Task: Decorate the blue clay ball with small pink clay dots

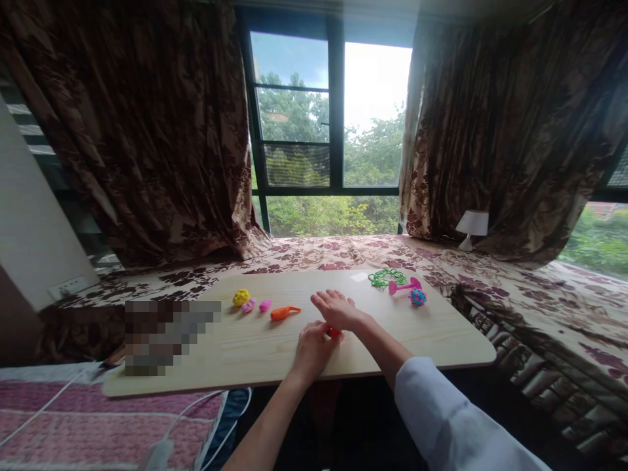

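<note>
At the front middle of the light wooden table, my left hand (314,347) is closed, with fingers curled round a small red object (335,332). Most of that object is covered by my hands, so its kind does not show. Just above and beyond it, my right hand (338,310) is open, palm down, with the fingers stretched out to the left. Whether the right palm touches the red object I cannot tell. Nearest on the left lies an orange carrot-shaped piece (282,313). Farther left are a small pink lump (265,305), a lighter pink lump (248,305) and a yellow lump (241,297).
Toward the table's (392,347) back right lie a green string-like coil (387,278), a magenta dumbbell-shaped piece (405,286) and a blue-and-pink knobbly ball (417,297). The left end is pixelated. A white lamp (472,229) stands on the window ledge. A white cable hangs at lower left.
</note>
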`<state>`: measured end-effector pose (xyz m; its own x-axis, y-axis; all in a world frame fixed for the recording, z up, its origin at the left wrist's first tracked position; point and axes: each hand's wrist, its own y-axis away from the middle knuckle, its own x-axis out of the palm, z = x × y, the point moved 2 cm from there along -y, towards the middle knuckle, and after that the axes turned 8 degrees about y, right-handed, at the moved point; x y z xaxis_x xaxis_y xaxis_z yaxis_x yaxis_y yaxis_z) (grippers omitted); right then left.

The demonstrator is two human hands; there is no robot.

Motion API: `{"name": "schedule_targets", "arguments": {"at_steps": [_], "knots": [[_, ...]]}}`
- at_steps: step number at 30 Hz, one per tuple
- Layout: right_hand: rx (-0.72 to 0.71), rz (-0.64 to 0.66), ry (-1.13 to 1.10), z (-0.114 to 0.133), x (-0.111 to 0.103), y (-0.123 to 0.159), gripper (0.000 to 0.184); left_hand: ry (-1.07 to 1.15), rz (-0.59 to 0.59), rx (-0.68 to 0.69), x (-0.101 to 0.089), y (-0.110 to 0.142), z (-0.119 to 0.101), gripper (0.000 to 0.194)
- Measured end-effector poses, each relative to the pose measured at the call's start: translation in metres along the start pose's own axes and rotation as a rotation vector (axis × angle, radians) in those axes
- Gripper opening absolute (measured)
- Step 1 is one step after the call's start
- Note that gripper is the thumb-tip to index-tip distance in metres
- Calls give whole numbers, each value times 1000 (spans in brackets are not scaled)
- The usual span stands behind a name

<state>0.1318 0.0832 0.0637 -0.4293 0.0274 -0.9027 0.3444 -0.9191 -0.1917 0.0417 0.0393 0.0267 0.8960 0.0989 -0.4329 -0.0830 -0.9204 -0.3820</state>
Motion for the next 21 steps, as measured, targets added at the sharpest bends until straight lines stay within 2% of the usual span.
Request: {"name": "schedule_targets", "arguments": {"at_steps": [6, 10, 13, 18, 21], "knots": [[-50, -33, -100, 3, -11, -3, 35, 4, -24, 43, -2, 1, -2, 8], [-108, -92, -198, -19, -29, 9, 37, 8, -68, 65, -5, 2, -2, 16], [-122, -81, -227, -40, -28, 31, 31, -2, -84, 94, -7, 2, -3, 18], [-78, -99, -179, -62, -17, 66, 19, 6, 29, 163, -5, 1, -7, 18], [-41, -135, -128, -63, -25, 65, 25, 15, 61, 167, -1, -1, -6, 23]]}}
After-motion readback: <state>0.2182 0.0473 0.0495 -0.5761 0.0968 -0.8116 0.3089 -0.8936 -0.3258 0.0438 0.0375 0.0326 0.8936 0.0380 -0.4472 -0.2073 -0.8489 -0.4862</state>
